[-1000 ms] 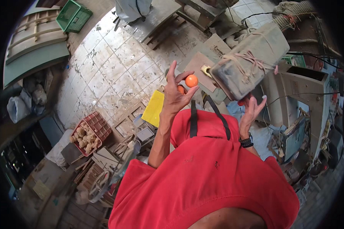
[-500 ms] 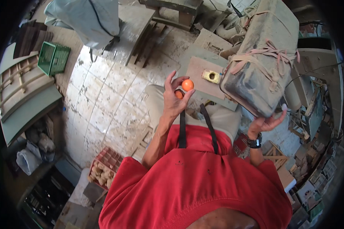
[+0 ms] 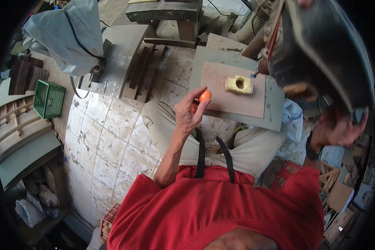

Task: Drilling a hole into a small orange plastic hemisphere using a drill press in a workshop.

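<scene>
- Left hand (image 3: 188, 112): grip closed around orange balls (image 3: 205, 96).
- Right hand (image 3: 336, 130) blurred beside dark case (image 3: 321, 50); cannot tell its grip.
- Red crate (image 3: 112, 212) holds pale pieces (image 3: 106, 228).

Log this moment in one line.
left hand: pinching orange ball; right hand: by dark housing, contact unclear; yellow block: on pink board

The ball (image 3: 205, 96) in the left hand (image 3: 188, 116) is orange, the block (image 3: 232, 84) beyond pale yellow, its board (image 3: 223, 105) pinkish.
</scene>
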Demonstrator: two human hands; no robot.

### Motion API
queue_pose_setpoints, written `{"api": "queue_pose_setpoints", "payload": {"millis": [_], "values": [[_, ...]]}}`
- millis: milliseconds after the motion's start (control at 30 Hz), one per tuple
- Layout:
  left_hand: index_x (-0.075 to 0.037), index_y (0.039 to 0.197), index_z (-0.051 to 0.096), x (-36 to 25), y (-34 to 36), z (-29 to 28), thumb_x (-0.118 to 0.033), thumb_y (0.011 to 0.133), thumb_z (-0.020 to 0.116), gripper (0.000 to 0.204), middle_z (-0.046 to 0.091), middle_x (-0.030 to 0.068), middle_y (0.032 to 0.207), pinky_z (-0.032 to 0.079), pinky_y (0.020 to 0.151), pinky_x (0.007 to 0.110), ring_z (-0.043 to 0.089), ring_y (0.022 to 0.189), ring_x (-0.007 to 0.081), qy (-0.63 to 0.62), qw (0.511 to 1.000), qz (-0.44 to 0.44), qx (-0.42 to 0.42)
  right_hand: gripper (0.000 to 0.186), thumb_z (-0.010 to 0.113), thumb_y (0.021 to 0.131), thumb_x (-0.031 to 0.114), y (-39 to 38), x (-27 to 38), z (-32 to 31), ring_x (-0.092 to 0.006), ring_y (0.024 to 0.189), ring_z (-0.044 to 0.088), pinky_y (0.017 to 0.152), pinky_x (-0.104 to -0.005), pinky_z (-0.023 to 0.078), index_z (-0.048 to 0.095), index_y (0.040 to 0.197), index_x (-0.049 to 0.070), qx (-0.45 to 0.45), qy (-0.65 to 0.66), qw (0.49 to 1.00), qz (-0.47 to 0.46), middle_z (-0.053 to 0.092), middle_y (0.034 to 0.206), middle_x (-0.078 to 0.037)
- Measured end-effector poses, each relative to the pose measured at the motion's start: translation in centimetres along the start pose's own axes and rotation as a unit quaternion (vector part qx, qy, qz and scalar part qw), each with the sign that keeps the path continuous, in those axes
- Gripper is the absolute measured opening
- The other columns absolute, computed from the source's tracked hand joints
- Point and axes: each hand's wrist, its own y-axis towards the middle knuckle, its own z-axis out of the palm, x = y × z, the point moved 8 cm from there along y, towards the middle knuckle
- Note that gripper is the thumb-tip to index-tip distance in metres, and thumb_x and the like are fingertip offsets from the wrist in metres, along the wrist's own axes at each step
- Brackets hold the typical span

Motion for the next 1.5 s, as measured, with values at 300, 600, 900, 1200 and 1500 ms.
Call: {"api": "queue_pose_setpoints", "payload": {"millis": [300,600,900,1200,1500], "values": [[0.002,0.112,0.058,-1.0,-4.0,-0.7,-0.021,0.101,0.051,0.026,0.067,0.0156,0.098,0.054,0.063,0.028,0.067,0.073,0.0196,-0.346,0.928,-0.134,-0.037,0.049,0.056,0.091,0.010,1.0,-1.5,2.3,-0.0119,0.048,0.059,0.039,-0.0235,0.044,0.045,0.138,0.005,-0.036,0.268,0.944,0.188,0.071,0.089,-0.013],[0.003,0.114,0.053,-3.4,-8.2,-0.3,-0.037,0.102,0.046,0.042,0.063,0.0178,0.111,0.052,0.064,0.024,0.065,0.081,0.0172,-0.543,0.794,-0.272,-0.022,0.053,0.040,0.089,0.003,2.8,-0.8,4.3,-0.0078,0.038,0.041,0.039,-0.0261,0.037,0.047,0.140,0.014,0.006,0.551,0.809,0.202,0.049,0.055,-0.001],[-0.001,0.115,0.055,-1.0,-9.9,2.1,-0.020,0.102,0.050,0.023,0.064,0.0121,0.098,0.046,0.059,0.025,0.057,0.072,0.0142,-0.425,0.867,-0.258,0.042,0.050,0.050,0.093,0.001,3.0,0.9,1.3,-0.0369,0.095,0.067,0.072,-0.0388,0.051,0.042,0.142,0.010,-0.024,0.110,0.992,0.059,0.068,0.098,-0.022],[0.003,0.124,0.057,-0.6,-2.3,6.3,-0.016,0.081,0.078,0.052,0.064,0.0112,0.103,0.050,0.060,0.027,0.064,0.069,0.0150,-0.054,0.993,-0.052,0.087,0.054,0.050,0.094,-0.001,2.7,0.7,0.8,-0.0256,0.104,0.065,0.083,-0.0338,0.051,0.036,0.146,0.010,-0.025,0.411,0.910,0.055,0.063,0.118,-0.018],[-0.008,0.106,0.071,-1.1,6.7,10.0,-0.026,0.062,0.089,0.051,0.064,0.0088,0.102,0.051,0.072,0.032,0.062,0.091,0.0233,0.171,0.961,0.186,0.110,0.053,0.052,0.096,0.005,2.8,0.8,0.7,-0.0176,0.076,0.063,0.071,-0.0295,0.048,0.036,0.146,0.009,0.025,0.207,0.978,-0.005,0.066,0.095,-0.017]]}}
